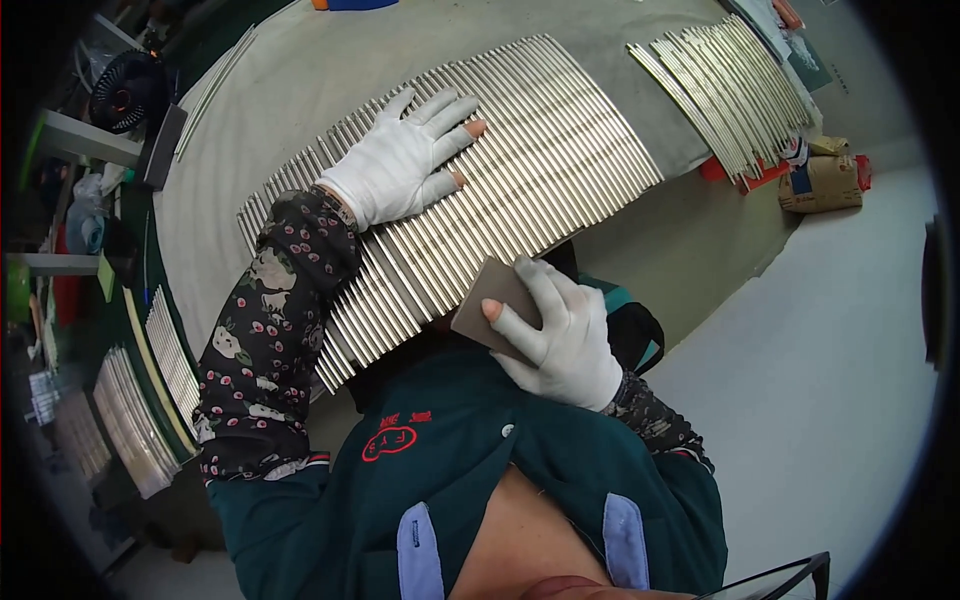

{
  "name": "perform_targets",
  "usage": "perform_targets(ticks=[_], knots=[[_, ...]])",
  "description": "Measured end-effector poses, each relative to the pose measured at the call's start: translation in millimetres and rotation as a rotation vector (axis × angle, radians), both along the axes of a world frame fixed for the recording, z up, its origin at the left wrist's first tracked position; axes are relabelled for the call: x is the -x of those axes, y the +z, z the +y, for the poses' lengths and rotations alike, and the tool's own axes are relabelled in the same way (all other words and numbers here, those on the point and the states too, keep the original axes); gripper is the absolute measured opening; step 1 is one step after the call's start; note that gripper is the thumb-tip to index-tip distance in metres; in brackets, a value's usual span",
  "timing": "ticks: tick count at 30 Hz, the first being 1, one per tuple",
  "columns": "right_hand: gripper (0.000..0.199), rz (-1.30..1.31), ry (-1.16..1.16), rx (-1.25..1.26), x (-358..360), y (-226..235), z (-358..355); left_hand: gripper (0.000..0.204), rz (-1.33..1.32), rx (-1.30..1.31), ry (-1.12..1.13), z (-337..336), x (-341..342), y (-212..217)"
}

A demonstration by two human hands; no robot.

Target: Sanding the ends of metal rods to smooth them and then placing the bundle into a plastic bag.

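Many thin, shiny metal rods (560, 140) lie side by side in a wide sheet across the table. My left hand (400, 165), in a white glove with some bare fingertips, rests flat on top of them with its fingers spread. At the near edge of the rods, my right hand (565, 335) wears a similar glove. Its fingers grip a flat, grey-brown rectangular block (497, 310). The block's left corner is close to the rod ends; whether it touches them I cannot tell.
A second bundle of rods (735, 90) lies at the far right, beside a brown paper package (825, 183). More rods (140, 420) stand at the lower left. A black fan (130, 92) is at the far left, and a few loose rods (215, 90) lie along the table's left edge.
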State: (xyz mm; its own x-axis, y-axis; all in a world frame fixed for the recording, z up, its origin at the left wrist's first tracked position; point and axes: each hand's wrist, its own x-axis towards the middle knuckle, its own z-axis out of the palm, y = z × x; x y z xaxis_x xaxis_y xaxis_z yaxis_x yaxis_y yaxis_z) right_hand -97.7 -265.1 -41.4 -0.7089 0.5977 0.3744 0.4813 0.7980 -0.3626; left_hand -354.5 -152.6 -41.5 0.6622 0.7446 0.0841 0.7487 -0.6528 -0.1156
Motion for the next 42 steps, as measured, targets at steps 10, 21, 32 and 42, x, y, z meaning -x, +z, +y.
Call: perform_targets(ticks=[10, 21, 32, 42], knots=[[0.055, 0.001, -0.195, -0.047, 3.7, 15.8, 8.0, 0.06, -0.008, 0.024, 0.025, -12.5, 5.9, 6.9], [0.056, -0.033, -0.567, -0.115, -0.9, 9.7, 7.0, 0.075, -0.085, -0.09, 0.26, -26.9, 13.8, 8.9], [0.062, -0.044, -0.494, -0.074, 23.5, 20.7, -1.6, 0.095, -0.035, 0.078, 0.625, -33.2, 42.8, 9.5], [0.064, -0.12, -0.4, -0.024, 44.0, 28.2, -12.1, 0.093, -0.053, 0.1, 0.628, -26.0, 42.8, 9.2]])
